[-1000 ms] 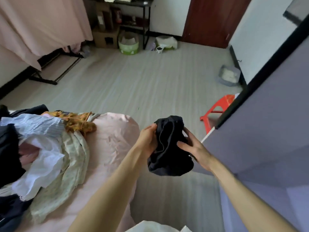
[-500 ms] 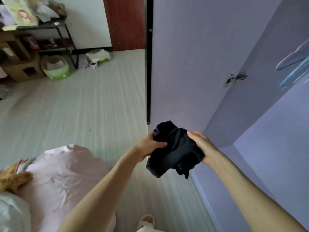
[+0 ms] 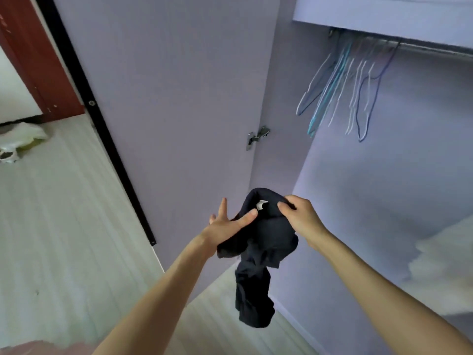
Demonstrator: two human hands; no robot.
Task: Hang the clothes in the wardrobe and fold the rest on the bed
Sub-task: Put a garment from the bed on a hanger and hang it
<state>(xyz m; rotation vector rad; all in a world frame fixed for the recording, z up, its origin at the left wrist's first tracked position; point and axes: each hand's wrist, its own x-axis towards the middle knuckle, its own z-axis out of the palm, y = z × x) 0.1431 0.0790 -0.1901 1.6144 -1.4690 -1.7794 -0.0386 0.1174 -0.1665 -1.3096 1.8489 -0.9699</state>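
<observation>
A dark navy garment (image 3: 261,252) hangs bunched in front of the open lilac wardrobe, its white neck label showing at the top. My right hand (image 3: 302,219) pinches the garment's top edge beside the label. My left hand (image 3: 227,224) has its fingers spread straight, its thumb lying across the cloth and its palm under the left side. Several empty hangers (image 3: 343,90), blue and white, hang from the metal rail (image 3: 435,48) at the upper right inside the wardrobe.
The wardrobe door (image 3: 166,98) stands open on the left with a black edge strip and a metal hinge (image 3: 257,137). A pale shelf or fabric (image 3: 445,265) sits low inside at right. A pink bed corner (image 3: 38,348) lies bottom left; a bag (image 3: 20,139) lies on the floor.
My view has swung right and up from the bed to the wardrobe interior. The garment has unrolled and hangs longer. My left hand's fingers have opened out from their grip.
</observation>
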